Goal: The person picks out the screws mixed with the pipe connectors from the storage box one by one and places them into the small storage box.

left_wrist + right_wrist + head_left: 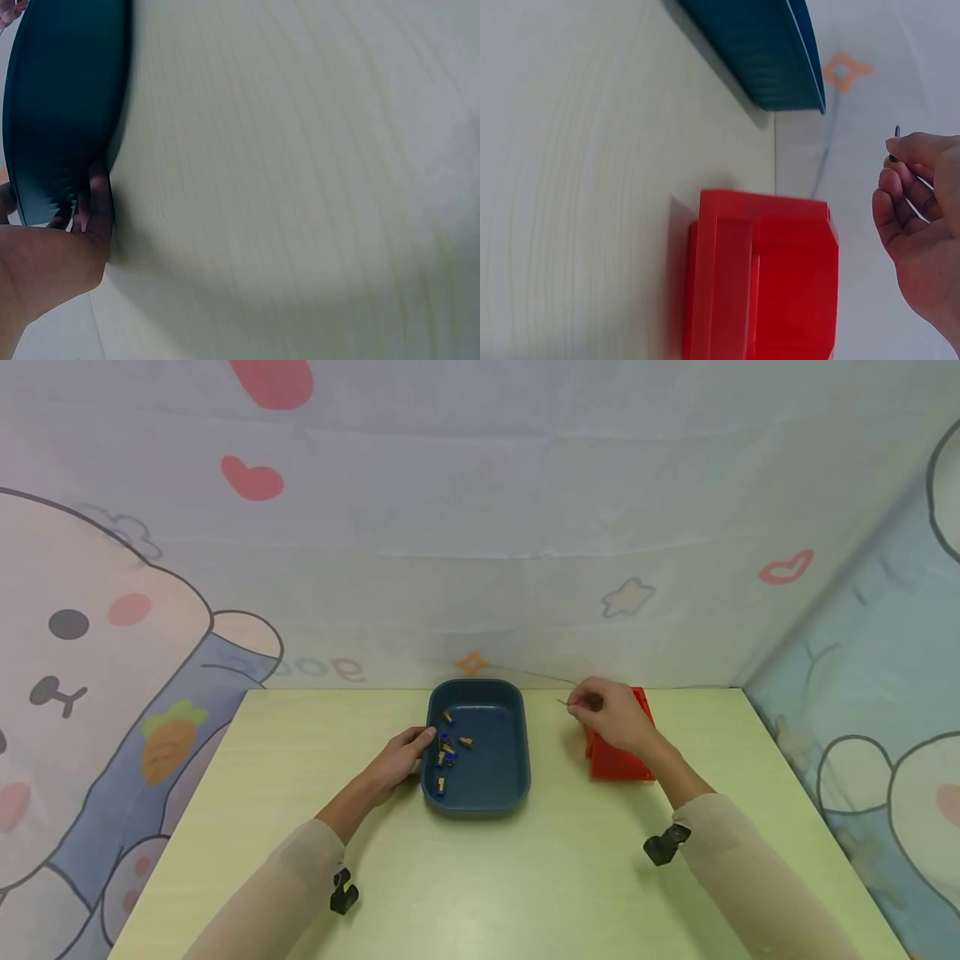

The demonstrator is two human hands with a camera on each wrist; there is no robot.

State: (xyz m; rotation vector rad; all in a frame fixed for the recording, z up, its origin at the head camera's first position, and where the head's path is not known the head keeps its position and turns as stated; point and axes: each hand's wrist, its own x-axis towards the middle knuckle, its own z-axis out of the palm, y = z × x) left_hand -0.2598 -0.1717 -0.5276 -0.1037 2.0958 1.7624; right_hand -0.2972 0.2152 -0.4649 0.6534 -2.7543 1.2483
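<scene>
A dark blue tray stands on the table with several small brass fittings with blue ends along its left side. My left hand grips the tray's left wall, thumb at the rim and fingers along the outside, as the left wrist view shows near the tray's side. My right hand is raised over a red bin, pinching a small thin metal piece between thumb and fingertip. It looks like a screw or pin; I cannot tell which. The bin's inside shows only in part.
The pale wooden table ends at a hanging cloth printed with cartoon shapes, right behind the tray and bin. A strip of table separates tray from bin. More printed cloth closes off the right side.
</scene>
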